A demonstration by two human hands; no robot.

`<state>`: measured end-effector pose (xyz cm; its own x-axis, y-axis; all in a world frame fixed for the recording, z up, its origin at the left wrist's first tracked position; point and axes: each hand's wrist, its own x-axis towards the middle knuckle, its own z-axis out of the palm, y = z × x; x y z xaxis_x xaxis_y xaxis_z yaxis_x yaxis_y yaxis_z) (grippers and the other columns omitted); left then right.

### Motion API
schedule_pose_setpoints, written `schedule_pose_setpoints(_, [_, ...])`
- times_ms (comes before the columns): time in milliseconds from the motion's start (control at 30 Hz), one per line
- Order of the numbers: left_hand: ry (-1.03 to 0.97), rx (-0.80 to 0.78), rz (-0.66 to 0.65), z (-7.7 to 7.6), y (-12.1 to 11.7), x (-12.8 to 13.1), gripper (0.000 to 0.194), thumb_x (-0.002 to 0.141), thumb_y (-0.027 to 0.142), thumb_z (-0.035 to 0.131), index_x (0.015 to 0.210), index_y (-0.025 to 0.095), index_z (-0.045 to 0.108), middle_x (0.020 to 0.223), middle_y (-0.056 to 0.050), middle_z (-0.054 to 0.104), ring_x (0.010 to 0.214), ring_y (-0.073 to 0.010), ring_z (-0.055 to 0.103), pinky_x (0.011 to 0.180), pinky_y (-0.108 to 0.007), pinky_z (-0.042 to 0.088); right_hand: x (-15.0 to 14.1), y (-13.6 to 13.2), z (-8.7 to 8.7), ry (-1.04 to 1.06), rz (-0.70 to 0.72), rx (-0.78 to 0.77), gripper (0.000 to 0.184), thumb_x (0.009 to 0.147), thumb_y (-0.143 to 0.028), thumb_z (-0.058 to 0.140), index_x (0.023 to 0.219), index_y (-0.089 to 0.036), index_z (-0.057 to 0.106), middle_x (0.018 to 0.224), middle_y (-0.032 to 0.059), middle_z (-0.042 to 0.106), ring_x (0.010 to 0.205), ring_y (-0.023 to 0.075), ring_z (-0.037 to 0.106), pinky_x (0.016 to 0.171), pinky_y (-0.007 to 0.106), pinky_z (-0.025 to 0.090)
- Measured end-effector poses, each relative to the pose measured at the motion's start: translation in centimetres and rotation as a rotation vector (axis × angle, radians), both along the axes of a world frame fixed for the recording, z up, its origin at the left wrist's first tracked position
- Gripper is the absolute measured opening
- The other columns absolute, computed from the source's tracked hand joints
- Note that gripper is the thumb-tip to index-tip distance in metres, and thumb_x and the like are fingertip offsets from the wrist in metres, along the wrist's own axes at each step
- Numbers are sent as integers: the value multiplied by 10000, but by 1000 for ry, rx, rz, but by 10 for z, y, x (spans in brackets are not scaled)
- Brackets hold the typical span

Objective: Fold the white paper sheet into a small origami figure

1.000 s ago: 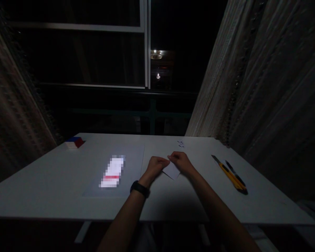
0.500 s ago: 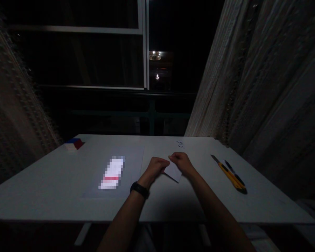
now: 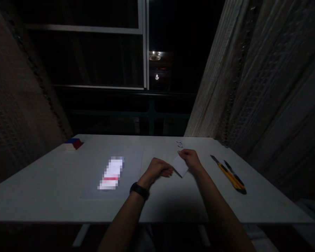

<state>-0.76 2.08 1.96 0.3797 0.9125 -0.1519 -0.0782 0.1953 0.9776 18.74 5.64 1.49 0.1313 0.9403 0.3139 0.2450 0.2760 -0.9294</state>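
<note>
The person's right hand (image 3: 191,158) is closed in a pinch on the far corner of a small, four-cornered piece of white paper (image 3: 181,167), which it holds tilted over the white, flat-topped bench (image 3: 157,210), near the middle. The left hand (image 3: 159,168), below a black wristband (image 3: 139,190), is curled just beside the paper's left corner; whether its fingers touch the paper or have closed on anything cannot be told in this dim light. Handling the paper well would seem to call for a light, steady pinch near the edge, with the free fingers supporting the opposite side so that the thin piece neither buckles nor creases where it should not. A shadow falls over the bench in front of the hands, so the edges deserve a close look. As for writing, none can be read: the bright rectangular screen (image 3: 111,173) on the large pale sheet (image 3: 135,157) is pixelated, with only a red band showing, and the dark marks (image 3: 179,144) beyond the right hand are too small to make out. No brand shows legibly on the yellow-and-black utility knife (image 3: 229,176) or the slim dark pen (image 3: 234,173) beside it.
</note>
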Motion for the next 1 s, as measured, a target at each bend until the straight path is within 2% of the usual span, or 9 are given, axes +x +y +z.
schedule_pose_setpoints(133, [-16, 40, 129, -2, 4, 0, 154, 567, 213, 655, 571, 60, 637, 619, -142, 661, 524, -185, 613, 535, -300, 492, 6, -1, 1, 30, -75, 4, 421, 530, -558, 668, 512, -151, 561, 455, -12, 477, 459, 116, 412, 448, 251, 286])
schedule_pose_setpoints(267, [35, 241, 160, -8, 7, 3, 271, 617, 323, 665, 743, 83, 682, 702, -103, 668, 614, -155, 599, 560, -247, 448, -15, -10, 2, -51, 49, -2, 395, 594, -531, 640, 536, -146, 572, 487, -3, 511, 483, 119, 445, 469, 250, 319])
schedule_pose_setpoints(367, [161, 318, 115, -12, 10, 3, 320, 593, 398, 685, 653, 84, 668, 600, -59, 625, 544, -126, 540, 503, -221, 382, -34, -18, 4, -42, 148, -29, 365, 629, -510, 620, 589, -150, 576, 517, -5, 538, 493, 114, 463, 461, 236, 325])
schedule_pose_setpoints(467, [209, 288, 115, -14, 11, 2, 342, 564, 419, 697, 551, 85, 624, 500, -18, 554, 463, -96, 466, 456, -212, 323, -39, -22, 4, 9, 226, -87, 349, 596, -486, 658, 632, -152, 565, 523, -19, 540, 477, 104, 463, 451, 226, 326])
schedule_pose_setpoints(633, [69, 249, 70, -7, 4, 6, 383, 561, 465, 694, 604, 88, 642, 531, -18, 557, 487, -96, 466, 490, -215, 354, -29, -23, 3, 135, 267, -123, 340, 512, -413, 738, 643, -156, 559, 509, -34, 530, 456, 95, 460, 449, 222, 328])
schedule_pose_setpoints(733, [74, 260, 81, -1, 0, 7, 391, 563, 483, 687, 559, 97, 626, 489, 1, 511, 463, -82, 426, 470, -208, 336, -27, -23, 4, 199, 282, -114, 316, 499, -383, 749, 625, -158, 566, 522, -29, 546, 460, 94, 464, 458, 227, 336])
schedule_pose_setpoints(867, [86, 256, 61, 1, -1, 6, 382, 563, 474, 687, 502, 109, 594, 463, 10, 481, 447, -79, 405, 450, -209, 320, -29, -23, 4, 203, 248, -91, 288, 518, -386, 735, 583, -160, 569, 495, -29, 529, 457, 95, 454, 448, 230, 327])
schedule_pose_setpoints(1000, [81, 225, 37, 2, -2, 5, 349, 561, 438, 691, 499, 107, 600, 462, 3, 495, 443, -85, 415, 441, -213, 320, -28, -19, -1, 221, 207, -87, 293, 473, -363, 764, 541, -155, 570, 489, -24, 534, 455, 94, 450, 457, 239, 338])
